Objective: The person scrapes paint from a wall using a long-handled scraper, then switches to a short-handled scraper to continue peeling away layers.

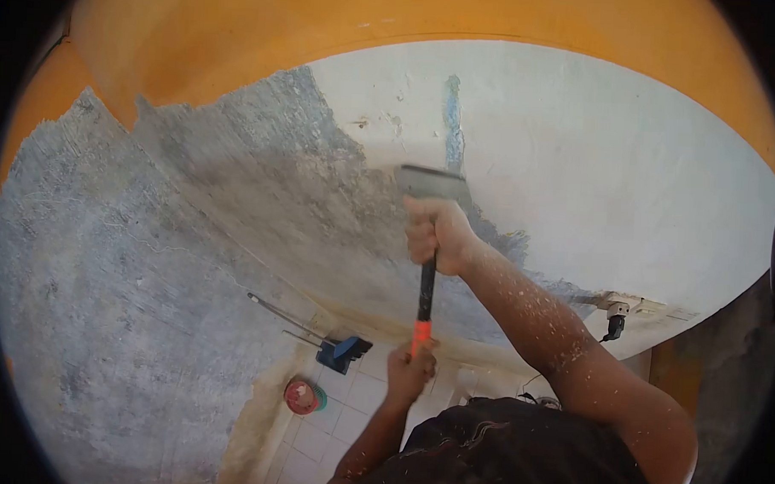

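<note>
Soft, fairly even light fills the room, its source out of view, brightest on the white paint (578,155), with no harsh glare; the lower right corner and the shirt (516,460) sink into dimness. Motion blurs the scraper (432,184) and slightly softens the right hand (441,231). The wide lens bows the orange paint (498,15) into an arc, and black rounds off the edges

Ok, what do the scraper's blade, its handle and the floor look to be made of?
Blade: probably metal, a thin, flat gray plate, though blurred. Handle: likely plastic or rubber, black with a bright orange section. Floor: pale tiles, perhaps ceramic, judging by the straight joint lines.
</note>
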